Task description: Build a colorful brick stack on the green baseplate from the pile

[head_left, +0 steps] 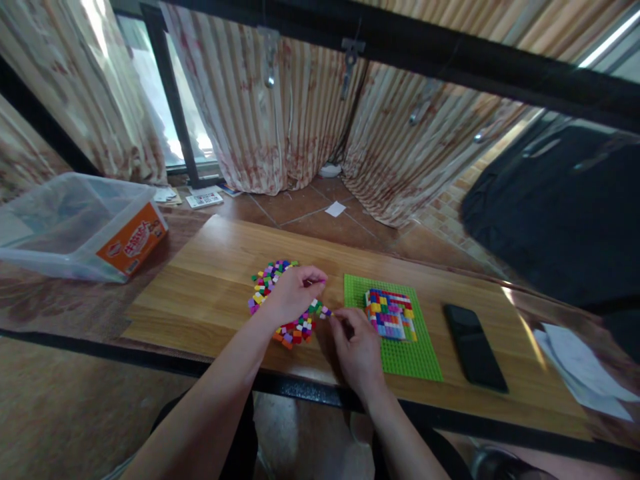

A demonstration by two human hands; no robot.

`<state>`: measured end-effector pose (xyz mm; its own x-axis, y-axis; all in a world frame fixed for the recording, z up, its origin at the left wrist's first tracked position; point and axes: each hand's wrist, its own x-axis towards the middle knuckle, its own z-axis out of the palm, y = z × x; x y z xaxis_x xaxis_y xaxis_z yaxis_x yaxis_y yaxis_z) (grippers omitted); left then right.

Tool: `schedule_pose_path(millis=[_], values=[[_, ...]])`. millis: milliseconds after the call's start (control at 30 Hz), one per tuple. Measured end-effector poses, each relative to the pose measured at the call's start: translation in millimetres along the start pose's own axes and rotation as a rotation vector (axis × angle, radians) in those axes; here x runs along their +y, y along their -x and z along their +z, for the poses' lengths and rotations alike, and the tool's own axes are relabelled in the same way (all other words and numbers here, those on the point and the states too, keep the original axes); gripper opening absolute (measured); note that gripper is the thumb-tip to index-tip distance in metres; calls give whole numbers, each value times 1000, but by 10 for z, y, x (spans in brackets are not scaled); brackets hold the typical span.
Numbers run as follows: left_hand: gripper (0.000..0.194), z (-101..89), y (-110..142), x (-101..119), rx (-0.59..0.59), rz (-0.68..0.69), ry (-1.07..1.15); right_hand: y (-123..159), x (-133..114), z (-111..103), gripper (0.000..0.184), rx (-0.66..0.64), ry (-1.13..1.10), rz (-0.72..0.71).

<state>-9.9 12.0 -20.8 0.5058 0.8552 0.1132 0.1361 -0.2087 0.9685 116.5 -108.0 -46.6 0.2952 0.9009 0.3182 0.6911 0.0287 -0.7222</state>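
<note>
My left hand [295, 291] is over the pile of small toy bricks [260, 293], its fingers pinched on a tiny pink brick [323, 281]. It hides the middle of the pile. Just right of the pile, my right hand [359, 347] has its thumb and forefinger closed at a small purple brick [327, 312] by the pile's edge. Beside that hand lies a green studded baseplate [410, 360]. A low block of many-coloured bricks [391, 313] is built on it, with colours in rows and an uneven top.
A wooden board [190, 287] bears the bricks and a black phone [475, 347] at the right. White papers [585, 367] lie beyond the phone. A clear plastic bin [75, 227] with an orange label stands at the far left. A black bar [400, 40] with metal clips crosses above.
</note>
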Motion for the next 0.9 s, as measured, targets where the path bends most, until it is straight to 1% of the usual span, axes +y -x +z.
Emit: schedule_pose_path(millis=[133,233,300,400,500,600,700,900], values=[[14,117,56,47,-116,57,-62,-40,30,-102,17,64,-81,79],[15,221,84,70,-164,79,-34,-68,52,-167,18,75,-130,115],[14,265,89,79,-174,87,-2,-84,63,-202,19,67,-163,136],[14,282,85,96,-153,97,5,-98,71,-239,20,25,-176,149],[14,274,88,120,-166,122,-83,-106,77,-255,19,-17,-160,131],[14,293,105,125,-190,161,-172,-114,86,-255,19,-1,-191,128],[13,361,127,102,-162,155,-165,-116,84,-243,19,48,-172,136],[14,524,157,63,-34,105,-156,-103,78,-204,18,147,-88,131]])
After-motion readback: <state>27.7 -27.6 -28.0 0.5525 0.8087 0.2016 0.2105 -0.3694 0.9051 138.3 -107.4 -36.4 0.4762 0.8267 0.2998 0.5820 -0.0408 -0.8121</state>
